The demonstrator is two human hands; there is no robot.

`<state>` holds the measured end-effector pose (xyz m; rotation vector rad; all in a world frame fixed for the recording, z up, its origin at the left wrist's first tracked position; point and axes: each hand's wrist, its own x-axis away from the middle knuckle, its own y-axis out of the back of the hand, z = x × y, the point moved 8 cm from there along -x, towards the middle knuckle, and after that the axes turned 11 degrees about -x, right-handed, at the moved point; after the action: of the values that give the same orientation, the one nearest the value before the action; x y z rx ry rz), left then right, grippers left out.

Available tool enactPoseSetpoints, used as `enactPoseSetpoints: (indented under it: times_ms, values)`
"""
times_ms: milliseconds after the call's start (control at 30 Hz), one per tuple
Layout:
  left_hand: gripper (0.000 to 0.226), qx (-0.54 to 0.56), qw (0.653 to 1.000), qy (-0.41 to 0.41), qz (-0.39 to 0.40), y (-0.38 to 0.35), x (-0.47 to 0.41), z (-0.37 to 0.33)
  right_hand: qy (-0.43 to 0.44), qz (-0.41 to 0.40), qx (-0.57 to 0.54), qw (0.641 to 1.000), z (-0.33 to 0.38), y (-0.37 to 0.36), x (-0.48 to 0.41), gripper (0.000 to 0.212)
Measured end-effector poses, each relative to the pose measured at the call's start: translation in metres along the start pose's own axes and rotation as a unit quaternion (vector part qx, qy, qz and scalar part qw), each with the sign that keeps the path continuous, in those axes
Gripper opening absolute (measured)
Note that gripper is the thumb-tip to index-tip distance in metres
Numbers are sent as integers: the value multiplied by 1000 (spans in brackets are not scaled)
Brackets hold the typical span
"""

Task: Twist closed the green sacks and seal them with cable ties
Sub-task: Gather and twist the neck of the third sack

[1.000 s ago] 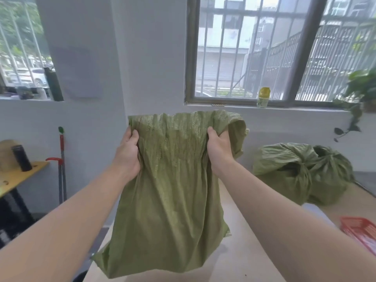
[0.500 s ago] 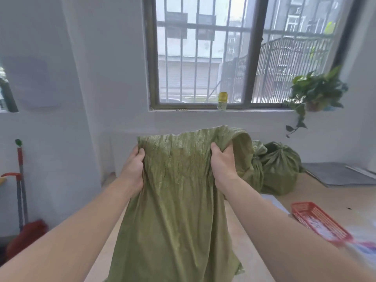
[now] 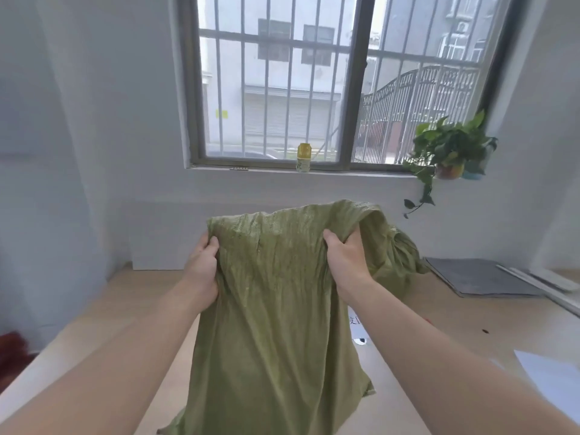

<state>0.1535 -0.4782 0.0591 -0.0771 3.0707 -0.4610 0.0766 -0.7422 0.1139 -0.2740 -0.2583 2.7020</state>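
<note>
An empty, wrinkled green sack (image 3: 276, 315) hangs in front of me above the wooden table (image 3: 455, 315). My left hand (image 3: 202, 271) grips its upper left edge. My right hand (image 3: 346, 262) grips the top further right, with a fold of the mouth drooping over it. Behind the held sack, part of another green sack (image 3: 405, 252) shows on the table, mostly hidden. No cable ties are visible.
A grey flat panel (image 3: 480, 276) lies at the table's back right, white paper (image 3: 552, 375) at the right edge. A potted plant (image 3: 448, 155) and a yellow-capped bottle (image 3: 303, 157) stand on the window sill. Something red (image 3: 12, 350) sits low at the left.
My view has swung to the right, so the window and plant shifted left. The tied sacks slid behind the held sack and the red basket is out of sight. Both hands keep their hold.
</note>
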Motion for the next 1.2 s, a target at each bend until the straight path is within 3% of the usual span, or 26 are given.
enactPoseSetpoints:
  times_ms: [600, 800, 967, 1067, 1133, 1200]
  values:
    - [34, -71, 990, 47, 108, -99, -4, 60, -16, -44, 5, 999, -33, 118, -65, 42]
    - [39, -119, 991, 64, -8, -99, 7, 88, -49, -18, 16, 999, -45, 162, -74, 46]
    - [22, -148, 981, 80, -93, -107, 23, 112, -138, -22, 52, 989, -72, 200, -96, 71]
    - [15, -167, 973, 59, -148, -96, 31, 116, -169, -43, 17, 984, -74, 219, -97, 57]
    - [19, -174, 966, 17, -190, -81, 37, 106, -131, -26, 31, 991, -58, 229, -99, 43]
    - [26, -145, 963, -18, -225, -67, 47, 94, -93, -14, 46, 995, -55, 242, -106, 61]
